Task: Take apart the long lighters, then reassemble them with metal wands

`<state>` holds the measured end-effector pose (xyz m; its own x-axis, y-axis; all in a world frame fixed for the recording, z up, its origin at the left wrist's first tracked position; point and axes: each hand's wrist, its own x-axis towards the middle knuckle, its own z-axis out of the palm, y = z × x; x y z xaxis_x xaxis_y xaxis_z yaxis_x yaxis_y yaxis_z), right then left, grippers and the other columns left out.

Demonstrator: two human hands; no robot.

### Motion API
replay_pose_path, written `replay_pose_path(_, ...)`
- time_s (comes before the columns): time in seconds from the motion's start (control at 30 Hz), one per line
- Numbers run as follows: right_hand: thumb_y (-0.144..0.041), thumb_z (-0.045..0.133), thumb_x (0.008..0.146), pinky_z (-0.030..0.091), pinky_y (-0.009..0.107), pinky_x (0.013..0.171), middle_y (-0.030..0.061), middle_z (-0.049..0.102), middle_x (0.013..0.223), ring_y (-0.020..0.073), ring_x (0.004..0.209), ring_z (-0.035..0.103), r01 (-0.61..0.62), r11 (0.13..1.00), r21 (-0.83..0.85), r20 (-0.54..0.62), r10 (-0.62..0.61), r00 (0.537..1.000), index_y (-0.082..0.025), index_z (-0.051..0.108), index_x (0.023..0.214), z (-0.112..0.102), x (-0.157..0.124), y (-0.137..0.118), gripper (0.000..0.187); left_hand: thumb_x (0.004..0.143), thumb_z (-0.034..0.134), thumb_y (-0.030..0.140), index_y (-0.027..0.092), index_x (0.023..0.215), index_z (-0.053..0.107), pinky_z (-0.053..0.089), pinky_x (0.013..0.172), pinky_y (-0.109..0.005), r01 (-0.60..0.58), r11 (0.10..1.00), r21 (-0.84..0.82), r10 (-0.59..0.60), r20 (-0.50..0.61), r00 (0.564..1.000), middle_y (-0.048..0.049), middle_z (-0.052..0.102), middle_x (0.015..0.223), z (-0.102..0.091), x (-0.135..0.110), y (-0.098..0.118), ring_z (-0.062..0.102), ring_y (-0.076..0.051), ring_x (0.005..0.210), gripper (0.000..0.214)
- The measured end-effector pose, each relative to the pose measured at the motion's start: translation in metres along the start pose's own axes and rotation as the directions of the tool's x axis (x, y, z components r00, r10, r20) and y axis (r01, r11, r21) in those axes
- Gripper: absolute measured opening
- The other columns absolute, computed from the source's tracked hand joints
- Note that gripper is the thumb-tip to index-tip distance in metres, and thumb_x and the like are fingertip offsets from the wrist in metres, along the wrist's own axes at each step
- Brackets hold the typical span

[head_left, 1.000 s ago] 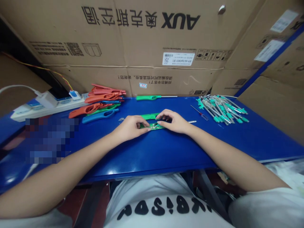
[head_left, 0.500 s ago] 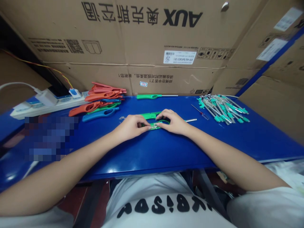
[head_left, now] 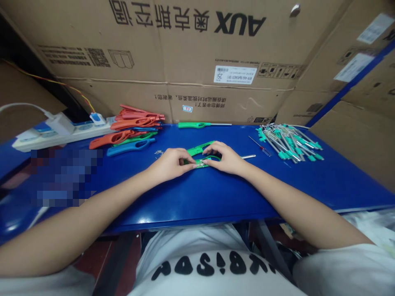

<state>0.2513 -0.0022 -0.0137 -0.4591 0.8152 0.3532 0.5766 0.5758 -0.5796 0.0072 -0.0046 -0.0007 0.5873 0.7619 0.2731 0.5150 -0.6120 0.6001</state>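
Observation:
My left hand (head_left: 171,165) pinches the left part of an opened green lighter shell (head_left: 201,163) with thumb and fingertips. From the right, my right hand (head_left: 227,159) holds the same shell, its thumb pressed on the inside and its fingers curled above. Small metallic parts sit in the shell between my thumbs, too small to make out. A metal tube (head_left: 248,156) sticks out to the right past my right hand. Just behind lies the other green shell half (head_left: 196,149), its right end partly hidden by my right fingers. Small wire pieces (head_left: 159,152) rest beyond my left hand.
Red, green and blue lighter shells (head_left: 135,123) are piled at the back left, beside a white power strip (head_left: 77,130). One green lighter (head_left: 194,125) lies by the cardboard wall (head_left: 185,49). A screwdriver (head_left: 261,147) and several metal tubes with teal ends (head_left: 290,142) lie right.
The rear green shell half has turned slightly, its right end now farther back. Both hands keep nearly the same hold on the front shell. The view has shifted a little.

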Motion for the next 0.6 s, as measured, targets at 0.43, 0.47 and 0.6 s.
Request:
replay_pose_path(0.43, -0.021, 0.065, 0.084, 0.043, 0.025, 0.062, 0.0038, 0.066, 0.085, 0.0130, 0.068, 0.054, 0.074, 0.997, -0.029, 0.263, -0.064, 0.963, -0.017, 0.070, 0.093, -0.051, -0.005, -0.010, 0.011, 0.088, 0.067, 0.034, 0.019, 0.090, 0.079, 0.046, 0.063, -0.025, -0.057, 0.992, 0.110, 0.053, 0.041, 0.998, -0.0041, 0.073, 0.082, -0.011, -0.003, 0.012, 0.063, -0.014, 0.066, 0.019)
replay_pose_path(0.47, -0.019, 0.064, 0.083, 0.043, 0.025, 0.062, 0.0040, 0.067, 0.086, 0.0131, 0.069, 0.055, 0.078, 0.996, -0.044, 0.279, -0.063, 0.958, -0.017, 0.070, 0.094, -0.051, -0.005, -0.009, 0.012, 0.089, 0.067, 0.035, 0.020, 0.090, 0.080, 0.046, 0.064, -0.026, -0.065, 0.992, 0.111, 0.059, 0.052, 0.997, -0.0042, 0.073, 0.082, -0.012, -0.003, 0.012, 0.063, -0.014, 0.066, 0.020)
replay_pose_path(0.6, -0.014, 0.060, 0.084, 0.043, 0.025, 0.064, 0.0049, 0.070, 0.088, 0.0140, 0.071, 0.058, 0.093, 0.993, -0.075, 0.312, -0.065, 0.948, -0.017, 0.071, 0.091, -0.048, -0.005, -0.006, 0.013, 0.089, 0.068, 0.035, 0.020, 0.091, 0.081, 0.046, 0.065, -0.026, -0.062, 0.993, 0.099, 0.057, 0.049, 0.997, -0.0045, 0.072, 0.082, -0.012, -0.002, 0.010, 0.063, -0.015, 0.068, 0.019)
